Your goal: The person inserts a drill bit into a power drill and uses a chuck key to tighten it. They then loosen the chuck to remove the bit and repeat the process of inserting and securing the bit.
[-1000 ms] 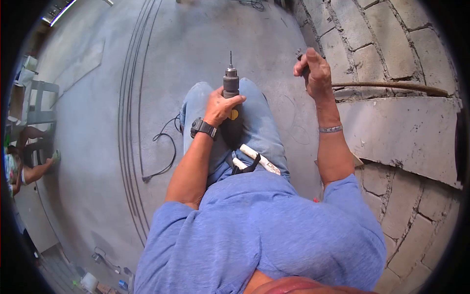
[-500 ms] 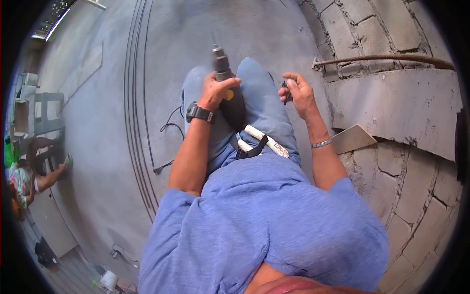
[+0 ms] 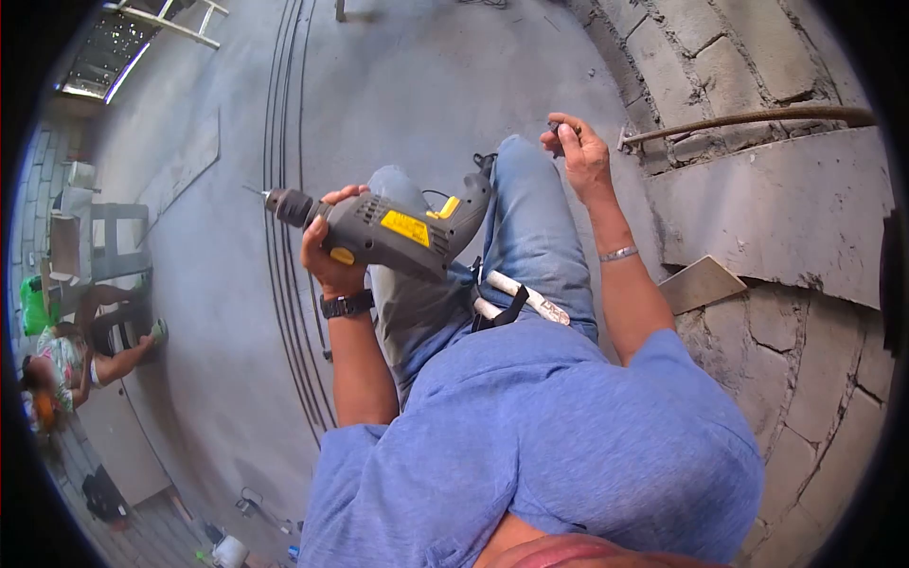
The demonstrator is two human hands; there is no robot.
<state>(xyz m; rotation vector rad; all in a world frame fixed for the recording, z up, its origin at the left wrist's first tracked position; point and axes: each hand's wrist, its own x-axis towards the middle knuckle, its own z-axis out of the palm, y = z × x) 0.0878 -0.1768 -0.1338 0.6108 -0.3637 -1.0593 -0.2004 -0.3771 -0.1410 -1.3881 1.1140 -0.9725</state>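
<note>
A grey power drill (image 3: pixel 379 227) with yellow labels lies sideways above my lap, its chuck and thin bit pointing left. My left hand (image 3: pixel 331 251), wearing a black watch, is wrapped round the drill body near the chuck. The drill's handle reaches over my right thigh, where its black cord end shows. My right hand (image 3: pixel 582 156) is raised beyond my right knee, pinching a small black tool that looks like a chuck key (image 3: pixel 561 128). The fingers cover part of it. Two white handle-like pieces (image 3: pixel 530 298) and a black strap sit at my waist.
Several long thin rods (image 3: pixel 284 189) lie along the floor at left. At right, a rusty bar (image 3: pixel 757 115) rests by a block wall (image 3: pixel 805 360), with a loose tile (image 3: pixel 703 284) near it. Another person (image 3: pixel 66 364) sits at far left. A ladder (image 3: pixel 185 28) shows at top left.
My left hand has moved left and turned the drill from pointing forward to pointing left. My right hand has risen slightly forward, still pinching the small black tool.
</note>
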